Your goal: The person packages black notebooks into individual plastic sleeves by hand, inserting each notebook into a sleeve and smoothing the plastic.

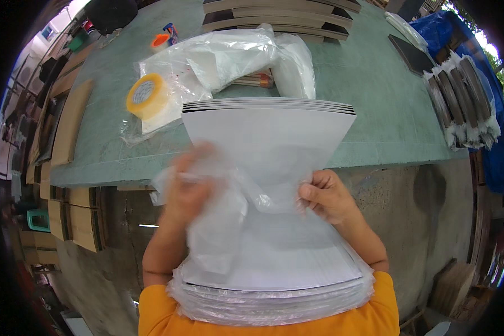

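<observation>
Clear plastic bag (235, 224) sheathes the near end of our white sheet stack (269, 145), which overhangs the green table (375, 112). Our left hand (187, 187), blurred, and right hand (327, 196) close their fingers on the film.

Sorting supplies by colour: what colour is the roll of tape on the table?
The tape roll is yellow, seen best in the head view, upper left.

Bag (224, 224): thin glossy clear plastic (crinkled); sheets (274, 140): smooth matt grey card.
</observation>
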Available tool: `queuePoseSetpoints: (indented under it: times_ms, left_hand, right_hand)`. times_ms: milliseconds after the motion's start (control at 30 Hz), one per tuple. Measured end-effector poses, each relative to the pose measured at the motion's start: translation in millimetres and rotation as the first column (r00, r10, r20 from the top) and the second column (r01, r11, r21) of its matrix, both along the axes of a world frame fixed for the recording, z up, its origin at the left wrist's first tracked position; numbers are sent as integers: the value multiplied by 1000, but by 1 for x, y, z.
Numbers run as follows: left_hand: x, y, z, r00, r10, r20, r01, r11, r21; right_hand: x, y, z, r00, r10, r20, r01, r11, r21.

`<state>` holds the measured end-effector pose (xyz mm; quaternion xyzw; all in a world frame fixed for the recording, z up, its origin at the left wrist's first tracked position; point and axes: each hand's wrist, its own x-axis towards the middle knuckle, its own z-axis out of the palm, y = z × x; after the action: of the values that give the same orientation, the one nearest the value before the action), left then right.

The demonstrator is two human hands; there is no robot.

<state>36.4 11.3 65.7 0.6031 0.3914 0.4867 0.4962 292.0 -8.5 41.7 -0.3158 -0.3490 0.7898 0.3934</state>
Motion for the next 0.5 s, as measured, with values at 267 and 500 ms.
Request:
queuePoseSetpoints:
  times_ms: [267, 500]
  left_hand:
    - [-11, 0, -30, 856, -116, -504, 75, 992, -101]
    - [-30, -2, 46, 686, 655, -317, -507, 743, 437]
  right_hand:
    - [-2, 4, 2, 922, -105, -372, 50, 987, -154]
    - [1, -1, 0, 980, -25, 196, -43, 942, 333]
